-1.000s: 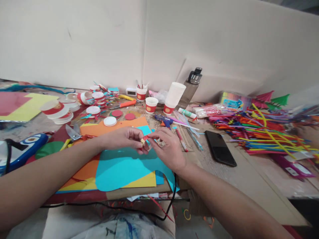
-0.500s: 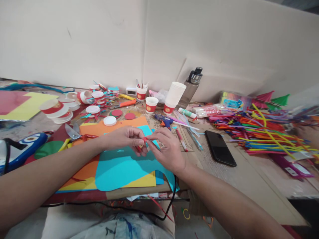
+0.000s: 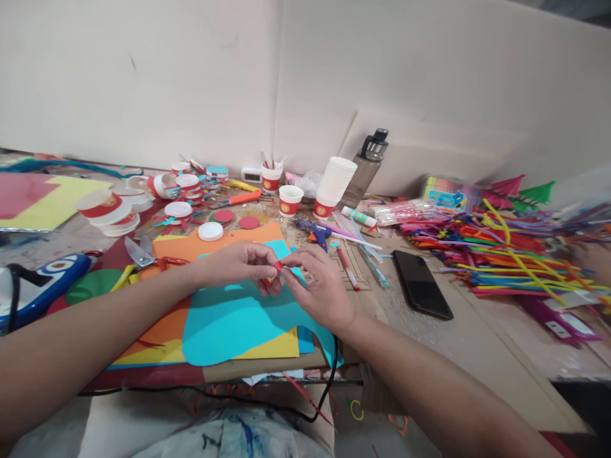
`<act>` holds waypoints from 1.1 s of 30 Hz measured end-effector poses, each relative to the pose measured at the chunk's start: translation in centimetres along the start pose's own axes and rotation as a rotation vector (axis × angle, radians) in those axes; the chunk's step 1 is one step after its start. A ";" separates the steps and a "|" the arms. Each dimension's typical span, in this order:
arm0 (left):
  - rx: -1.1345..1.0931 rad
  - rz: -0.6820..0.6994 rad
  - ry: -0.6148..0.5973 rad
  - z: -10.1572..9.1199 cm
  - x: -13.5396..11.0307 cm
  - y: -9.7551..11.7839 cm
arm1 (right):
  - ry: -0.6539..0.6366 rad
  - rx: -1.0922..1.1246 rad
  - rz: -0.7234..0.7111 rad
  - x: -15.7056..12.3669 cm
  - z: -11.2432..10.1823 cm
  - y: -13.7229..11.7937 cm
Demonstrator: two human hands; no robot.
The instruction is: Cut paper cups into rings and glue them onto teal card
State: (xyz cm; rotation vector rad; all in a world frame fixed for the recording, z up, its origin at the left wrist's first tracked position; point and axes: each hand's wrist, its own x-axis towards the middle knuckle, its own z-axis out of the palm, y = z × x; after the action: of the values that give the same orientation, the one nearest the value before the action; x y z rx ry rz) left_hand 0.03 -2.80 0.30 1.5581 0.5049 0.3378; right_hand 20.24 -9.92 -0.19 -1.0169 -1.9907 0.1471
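Observation:
My left hand (image 3: 241,262) and my right hand (image 3: 321,286) meet above a cyan paper sheet (image 3: 233,321). Both pinch a small red paper strip (image 3: 277,266) between thumb and fingertips. The strip is tiny and partly hidden by my fingers. Under the cyan sheet lie orange (image 3: 191,248) and yellow (image 3: 267,348) sheets. Scissors with red handles (image 3: 146,256) lie just left of my left forearm.
Cut paper cups and white lids (image 3: 112,213) crowd the back left. A stack of cups (image 3: 334,186), a water bottle (image 3: 365,165) and a glue gun (image 3: 315,232) stand behind. A black phone (image 3: 421,283) lies right, beside a pile of pipe cleaners (image 3: 506,257). A black cable (image 3: 329,381) hangs off the front edge.
My fingertips have drawn closer together around the red strip, which now shows less. Both arms stay in about the same place.

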 end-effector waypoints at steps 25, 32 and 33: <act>0.917 0.111 0.447 -1.8 1.4 -2.1 | -0.114 -0.033 0.259 0.0 -0.1 2.5; 0.791 0.032 0.403 -1.8 1.7 -2.3 | -0.156 -0.014 0.289 -0.1 0.1 2.5; 0.782 0.026 0.411 -1.9 1.8 -2.5 | -0.155 -0.012 0.287 -0.1 0.1 2.6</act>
State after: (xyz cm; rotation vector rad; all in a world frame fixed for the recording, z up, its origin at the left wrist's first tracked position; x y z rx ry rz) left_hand 0.32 -0.29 -2.20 2.2629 1.0208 0.5225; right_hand 21.74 -8.29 -1.49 -1.3308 -1.9740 0.3807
